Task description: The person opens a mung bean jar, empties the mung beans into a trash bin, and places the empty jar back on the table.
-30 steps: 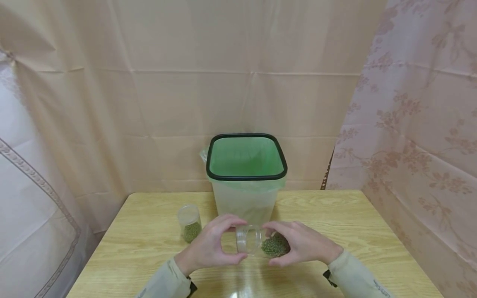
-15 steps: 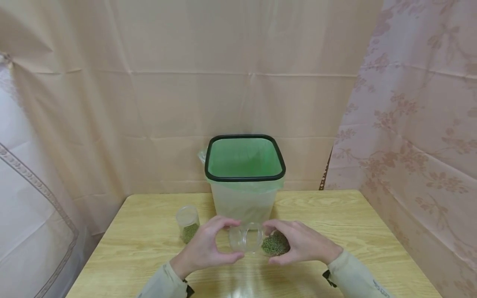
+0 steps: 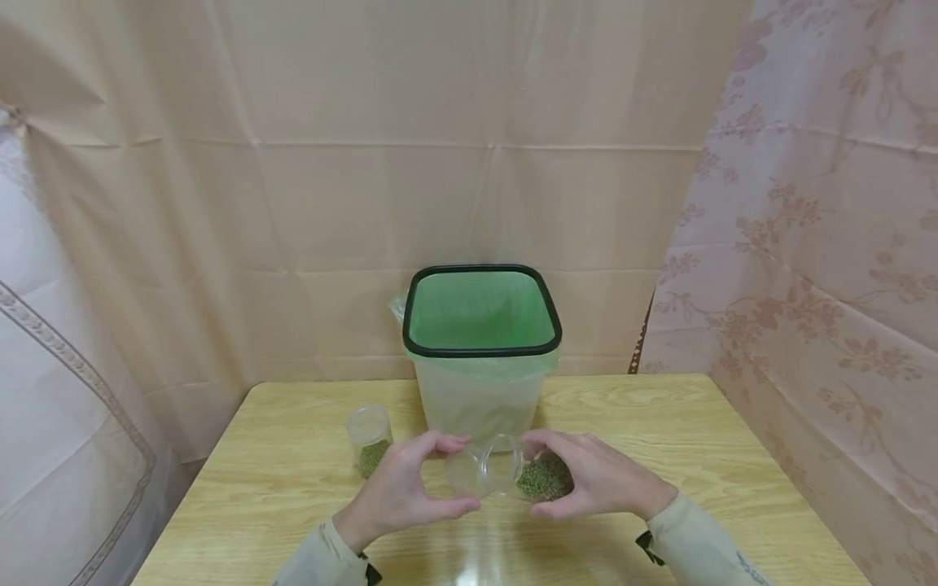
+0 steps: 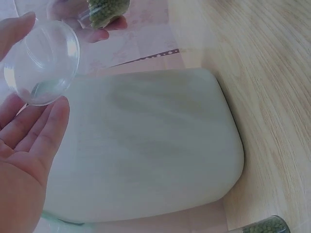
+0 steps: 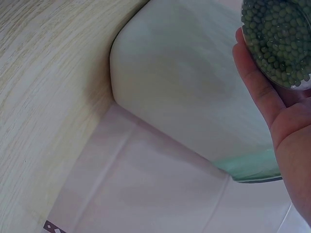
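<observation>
My left hand (image 3: 401,488) pinches a clear round lid (image 4: 46,63) between its thumb and fingers. Facing it, a clear jar of green mung beans (image 3: 545,477) lies tipped sideways in the grip of my right hand (image 3: 597,478). The jar's open mouth points left toward the lid, and the beans are heaped at its base end. Lid and jar mouth overlap slightly in the head view. In the right wrist view the beans (image 5: 277,41) show through the jar base above my fingers. Both hands are above the wooden table (image 3: 293,513).
A second clear jar with green beans (image 3: 372,457) stands on the table to the left. Behind my hands is a whitish bin (image 3: 476,399) with a black rim and green liner bag. A beige curtain (image 3: 330,203) hangs behind it, a floral one (image 3: 821,268) at right.
Over the last second my left hand has drawn slightly left, taking the lid off the jar mouth and turning its round face. The right hand has barely moved with the jar.
</observation>
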Available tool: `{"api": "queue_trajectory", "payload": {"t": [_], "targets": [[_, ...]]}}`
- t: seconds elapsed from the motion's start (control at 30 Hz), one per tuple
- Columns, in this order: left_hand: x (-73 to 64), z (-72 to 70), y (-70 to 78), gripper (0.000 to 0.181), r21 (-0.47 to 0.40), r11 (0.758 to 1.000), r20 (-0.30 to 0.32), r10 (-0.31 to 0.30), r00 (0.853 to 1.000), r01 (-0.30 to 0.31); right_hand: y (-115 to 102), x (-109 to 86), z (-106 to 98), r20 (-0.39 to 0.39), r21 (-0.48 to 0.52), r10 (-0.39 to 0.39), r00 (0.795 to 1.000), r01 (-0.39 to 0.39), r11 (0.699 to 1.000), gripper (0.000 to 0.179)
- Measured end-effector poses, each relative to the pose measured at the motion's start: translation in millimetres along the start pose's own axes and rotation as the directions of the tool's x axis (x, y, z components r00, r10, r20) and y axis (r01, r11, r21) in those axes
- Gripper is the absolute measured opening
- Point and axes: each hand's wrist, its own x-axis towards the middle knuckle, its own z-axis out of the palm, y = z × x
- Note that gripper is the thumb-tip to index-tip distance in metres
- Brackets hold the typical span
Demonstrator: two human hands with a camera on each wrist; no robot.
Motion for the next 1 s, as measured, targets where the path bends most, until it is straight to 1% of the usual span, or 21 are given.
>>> {"api": "queue_trajectory", "payload": {"t": [0.1,0.17,0.3,0.4,0.47,0.63,0.7,0.87,1.0], "targets": [[-1.7,-0.2,-0.5,0.058,-0.037,0.999,-0.003,-0.027,1.000,0.027,0.3,-0.1,-0.6,-0.002,0.003,0.008,1.000,-0.008,1.000,0.076],[-2.3,-0.6,-1.0,0.065,-0.062,0.997,-0.006,-0.045,0.999,0.045,0.5,-0.1,-0.8,0.001,0.004,0.014,1.000,-0.014,1.000,0.076],[-2.5,-1.1,-2.9,0.076,-0.064,0.998,-0.014,-0.019,1.000,0.018,0.2,0.1,-0.5,0.008,0.017,0.022,1.000,-0.022,1.000,0.076],[-2.8,-1.6,-4.8,0.076,-0.041,0.999,-0.028,0.022,0.999,-0.023,-0.3,0.5,-0.7,0.008,0.028,0.021,1.000,-0.022,0.999,0.077],[-3.4,-2.3,-5.1,0.076,-0.049,0.999,-0.037,0.010,0.999,-0.012,-0.4,1.0,-0.7,0.004,0.031,0.016,1.000,-0.016,0.999,0.078],[-5.0,-3.7,-6.5,0.073,-0.017,1.000,-0.067,-0.010,0.998,0.009,0.2,1.4,-1.2,0.001,0.024,0.009,1.000,-0.009,1.000,0.078],[-5.4,-3.9,-7.5,0.071,0.017,1.000,-0.079,0.006,0.997,-0.005,0.1,1.4,-1.4,0.003,0.025,0.016,1.000,-0.016,1.000,0.078],[-7.1,-5.2,-7.9,0.071,0.056,0.998,-0.108,0.005,0.994,0.001,0.5,0.9,-1.1,0.002,0.026,0.014,1.000,-0.014,1.000,0.078],[-9.9,-6.8,-8.5,0.072,0.053,0.998,-0.125,-0.013,0.992,0.020,1.2,0.1,-0.4,-0.001,0.022,0.007,1.000,-0.007,1.000,0.079]]}}
